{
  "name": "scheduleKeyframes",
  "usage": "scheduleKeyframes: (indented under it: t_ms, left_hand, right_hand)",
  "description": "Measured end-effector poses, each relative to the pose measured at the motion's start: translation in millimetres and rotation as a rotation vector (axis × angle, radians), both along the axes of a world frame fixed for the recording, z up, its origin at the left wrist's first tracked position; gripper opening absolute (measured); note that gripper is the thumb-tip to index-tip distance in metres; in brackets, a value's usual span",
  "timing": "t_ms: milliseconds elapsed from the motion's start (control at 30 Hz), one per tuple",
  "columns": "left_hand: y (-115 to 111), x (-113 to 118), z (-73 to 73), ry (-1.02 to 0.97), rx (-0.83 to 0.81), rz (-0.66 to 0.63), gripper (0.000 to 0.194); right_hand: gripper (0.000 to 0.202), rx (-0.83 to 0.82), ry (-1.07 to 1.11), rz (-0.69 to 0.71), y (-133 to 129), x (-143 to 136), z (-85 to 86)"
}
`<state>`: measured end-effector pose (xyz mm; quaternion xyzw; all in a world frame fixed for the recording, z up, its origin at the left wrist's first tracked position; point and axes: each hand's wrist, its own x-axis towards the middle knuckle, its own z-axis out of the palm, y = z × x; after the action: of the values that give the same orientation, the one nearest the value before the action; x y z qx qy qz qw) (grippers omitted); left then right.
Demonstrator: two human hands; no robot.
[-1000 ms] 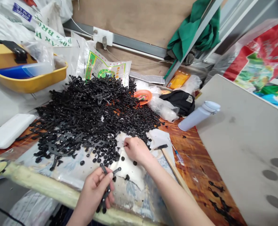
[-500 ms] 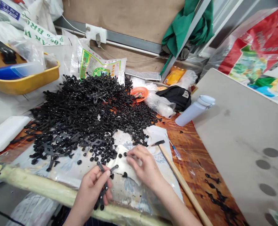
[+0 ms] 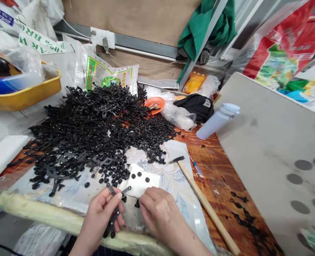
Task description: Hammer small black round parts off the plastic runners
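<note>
My left hand pinches a black jointed plastic piece near the table's front edge, with two of its arms sticking up past the thumb. To its right, my right hand is closed, fingertips down beside a small black part on the plastic sheet; what the fingers hold, if anything, is hidden. Just behind the hands lies a white pad with three small black discs on it. A large heap of black plastic parts covers the left and middle of the table.
A hammer and a screwdriver lie to the right. Farther back are a pale blue bottle, an orange dish and a black bag. Black pieces lie at the right edge; a yellow basin stands back left.
My right hand has moved down toward me from the white pad, and its fingers have closed together. A third black disc now shows on the pad. My left hand keeps its hold.
</note>
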<state>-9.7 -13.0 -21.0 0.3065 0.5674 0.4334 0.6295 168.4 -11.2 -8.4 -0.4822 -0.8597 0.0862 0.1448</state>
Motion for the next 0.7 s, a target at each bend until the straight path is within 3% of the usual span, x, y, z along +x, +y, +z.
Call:
scheduleKeyframes:
  t_ms: [167,367,533,700]
  left_hand:
    - [0.0,-1.3,0.0,0.004,-0.006,-0.009,0.031]
    - [1.9,-5.7,-7.2,-0.009,-0.007,-0.071,0.032]
    - [1.7,-5.7,-6.2,-0.001,-0.011,-0.062,0.032]
    - [0.8,-3.3,-2.0,-0.001,-0.017,-0.053,0.031]
  right_hand:
    - [0.017,-0.002,0.083,-0.115,14.3,-0.1,7.5]
    - [0.014,-0.176,0.089,-0.024,-2.5,-6.4,-0.1]
    - [0.013,-0.117,0.016,0.021,-18.5,-9.8,-9.5]
    - [0.017,-0.040,0.204,-0.113,-1.1,-7.6,-4.8]
